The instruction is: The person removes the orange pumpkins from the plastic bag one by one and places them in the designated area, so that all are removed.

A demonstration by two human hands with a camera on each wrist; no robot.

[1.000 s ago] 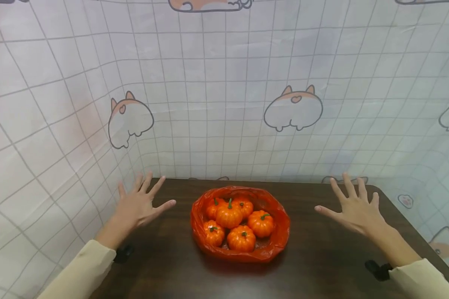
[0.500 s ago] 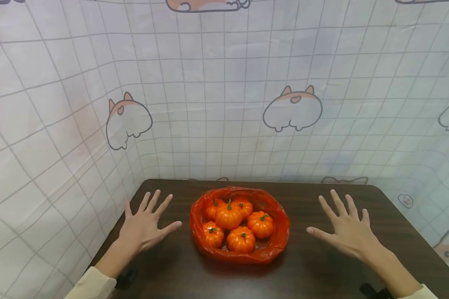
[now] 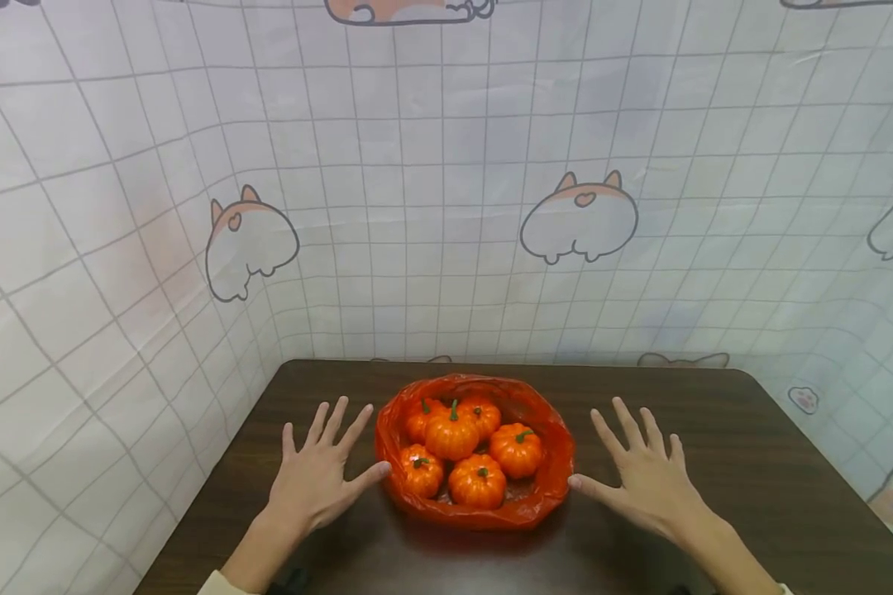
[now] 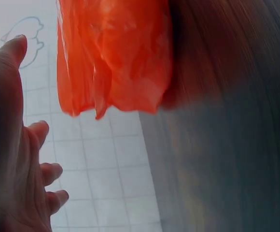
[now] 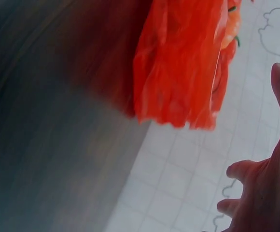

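Flanking a red bag [image 3: 484, 519] of small pumpkins [image 3: 452, 434] on a dark table [image 3: 759, 450], left hand [image 3: 310, 485] and right hand [image 3: 651, 489] spread wide, holding nothing. Looking longer left to right, the bag sits between them, neither hand plainly nearer, a gap on each side.

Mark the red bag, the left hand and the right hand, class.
Red bag [image 4: 118, 63]: left wrist view, side wall.
Left hand [image 3: 312, 486]: head view, back of hand.
Right hand [image 3: 649, 486]: head view, back of hand.

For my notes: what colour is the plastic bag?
The plastic bag is red, clearest in the head view.
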